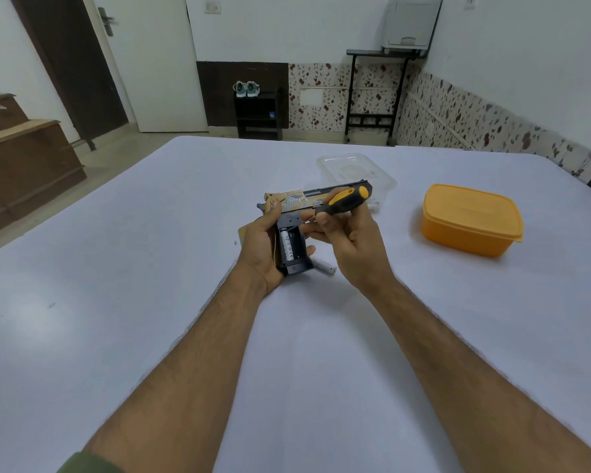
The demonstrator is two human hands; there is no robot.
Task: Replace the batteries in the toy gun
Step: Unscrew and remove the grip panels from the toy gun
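A gold and black toy gun (pixel 301 200) is held above the white table. My left hand (pixel 261 249) grips its black handle. The battery bay in the handle is uncovered and one white battery (pixel 287 246) sits inside it. My right hand (pixel 350 245) holds a black and yellow screwdriver (pixel 345 200) just right of the gun; its tip is hidden by my fingers. Another white battery (pixel 325 268) lies on the table under my right hand. A tiny pale piece (pixel 235 243), perhaps a screw, lies left of my left hand.
An orange lidded box (pixel 469 218) stands at the right of the table (pixel 151 268). A clear plastic container (pixel 355 170) lies behind the gun. Beyond the far edge are a door, a shoe stand and a dark side table.
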